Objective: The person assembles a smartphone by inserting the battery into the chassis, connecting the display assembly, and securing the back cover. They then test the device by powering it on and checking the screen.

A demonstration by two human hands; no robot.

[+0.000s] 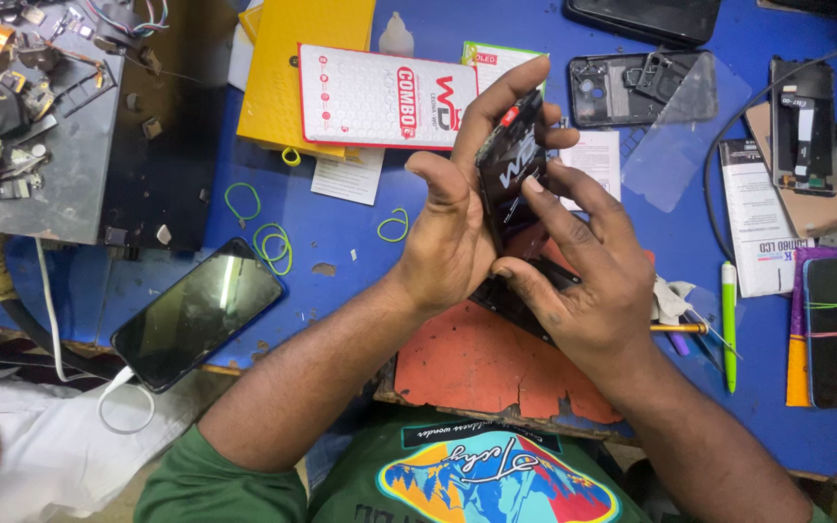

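The left hand [452, 218] grips a black phone display panel [510, 165] held upright at frame centre, fingers curled over its top edge, thumb raised clear. The right hand [583, 266] closes on the panel's lower right edge, index finger laid along the face.

Risk: uneven finger pressure may flex and crack the thin panel; a loosened grip would likely drop it onto the orange mat [481, 363] below.

Both forearms converge from the lower frame. A charging smartphone [198, 312] lies lower left; a white-and-red box [370, 97] sits above.
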